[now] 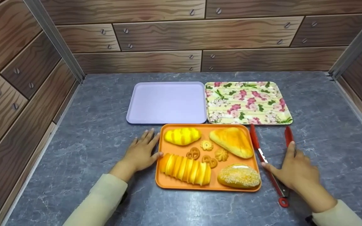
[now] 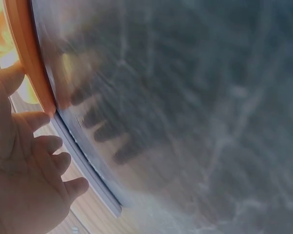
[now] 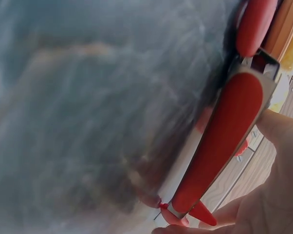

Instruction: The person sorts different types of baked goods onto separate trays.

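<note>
An orange tray (image 1: pixel 187 187) lies at the front centre with breads and cookies on it. My left hand (image 1: pixel 140 153) is beside its left rim, fingers spread, the thumb at the rim; the left wrist view also shows the thumb against the orange edge. To the right of the tray lie red-handled metal tongs (image 1: pixel 262 156), their arms spread apart. My right hand (image 1: pixel 300 171) holds the tongs, with the thumb at the left arm and the fingers over the other. In the right wrist view, the red handle (image 3: pixel 222 141) lies between thumb and fingers. The palm hides part of the tongs.
Behind the orange tray, a lilac tray (image 1: pixel 168 103) and a floral tray (image 1: pixel 247 103) lie side by side. On the orange tray are a sliced loaf (image 1: pixel 185 169), a triangular bread (image 1: pixel 233 142), a seeded bun (image 1: pixel 239 175), a striped roll (image 1: pixel 182 136) and several cookies. Wood-patterned walls enclose the table.
</note>
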The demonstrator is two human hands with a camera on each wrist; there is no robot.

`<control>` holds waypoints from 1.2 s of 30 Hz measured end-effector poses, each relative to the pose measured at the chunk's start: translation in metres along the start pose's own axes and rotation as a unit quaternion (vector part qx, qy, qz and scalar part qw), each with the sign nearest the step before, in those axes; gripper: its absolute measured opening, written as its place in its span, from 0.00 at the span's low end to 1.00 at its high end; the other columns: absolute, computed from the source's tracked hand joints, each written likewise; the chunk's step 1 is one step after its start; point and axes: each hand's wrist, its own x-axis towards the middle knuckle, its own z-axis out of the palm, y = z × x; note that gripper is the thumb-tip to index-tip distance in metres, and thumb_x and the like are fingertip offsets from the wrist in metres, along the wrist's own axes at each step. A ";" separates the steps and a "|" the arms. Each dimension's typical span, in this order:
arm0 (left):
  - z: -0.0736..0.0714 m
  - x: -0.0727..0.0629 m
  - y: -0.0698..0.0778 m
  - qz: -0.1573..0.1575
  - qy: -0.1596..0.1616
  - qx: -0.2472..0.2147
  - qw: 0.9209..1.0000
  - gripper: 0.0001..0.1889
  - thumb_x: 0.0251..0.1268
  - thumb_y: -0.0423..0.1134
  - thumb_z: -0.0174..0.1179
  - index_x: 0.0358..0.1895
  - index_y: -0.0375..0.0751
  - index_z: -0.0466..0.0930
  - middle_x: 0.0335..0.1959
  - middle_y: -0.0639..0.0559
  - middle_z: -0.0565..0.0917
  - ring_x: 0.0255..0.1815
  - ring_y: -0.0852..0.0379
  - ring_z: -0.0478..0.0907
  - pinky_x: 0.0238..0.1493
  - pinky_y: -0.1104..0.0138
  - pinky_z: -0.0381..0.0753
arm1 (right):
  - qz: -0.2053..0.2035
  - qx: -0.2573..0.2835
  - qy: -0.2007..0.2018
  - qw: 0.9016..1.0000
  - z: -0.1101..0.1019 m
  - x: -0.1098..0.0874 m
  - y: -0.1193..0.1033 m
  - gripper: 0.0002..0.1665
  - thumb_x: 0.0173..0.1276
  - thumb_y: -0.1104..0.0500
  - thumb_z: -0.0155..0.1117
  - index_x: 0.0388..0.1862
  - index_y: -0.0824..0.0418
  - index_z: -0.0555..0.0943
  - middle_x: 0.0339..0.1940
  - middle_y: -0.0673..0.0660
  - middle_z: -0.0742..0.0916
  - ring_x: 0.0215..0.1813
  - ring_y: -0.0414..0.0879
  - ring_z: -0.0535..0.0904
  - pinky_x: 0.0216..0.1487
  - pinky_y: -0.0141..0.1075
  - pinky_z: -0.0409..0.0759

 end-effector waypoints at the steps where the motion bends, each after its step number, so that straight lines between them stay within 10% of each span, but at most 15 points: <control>1: 0.000 0.000 0.000 0.000 -0.002 -0.001 1.000 0.37 0.70 0.60 0.48 0.76 0.46 0.51 0.76 0.45 0.48 0.75 0.46 0.42 0.69 0.44 0.47 | 0.004 0.000 -0.009 1.000 -0.001 0.000 0.000 0.81 0.49 0.14 0.43 0.69 0.84 0.35 0.55 0.90 0.62 0.51 0.82 0.65 0.33 0.68 0.72; 36: 0.003 0.000 0.002 0.042 0.015 -0.008 0.999 0.36 0.72 0.53 0.49 0.74 0.36 0.53 0.74 0.42 0.54 0.74 0.45 0.48 0.70 0.47 0.50 | 0.032 0.058 -0.060 0.996 -0.010 0.006 0.003 0.87 0.44 0.17 0.56 0.62 0.92 0.35 0.45 0.90 0.64 0.36 0.75 0.74 0.31 0.59 0.76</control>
